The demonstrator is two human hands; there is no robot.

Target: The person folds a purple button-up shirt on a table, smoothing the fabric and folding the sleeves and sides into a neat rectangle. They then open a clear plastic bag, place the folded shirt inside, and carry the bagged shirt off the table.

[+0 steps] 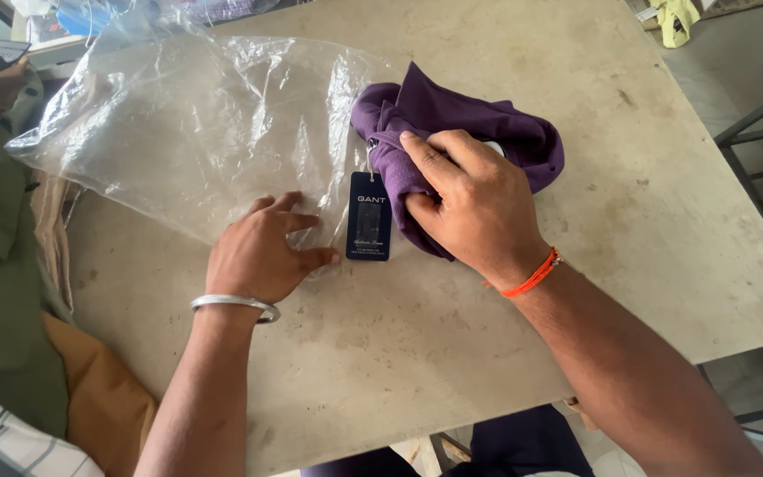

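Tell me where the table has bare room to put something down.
Bare table lies right of the purple garment, and along the near edge between the two forearms. The left side is crowded: the clear plastic bag under the left hand, and the dark hang tag beside the right hand.

Purple garment folded into compact bundle, lying mid-counter, dark rectangular hang tag flat at its left edge. Clear plastic bag, crinkled, mostly flat, spread to left, just beside garment.
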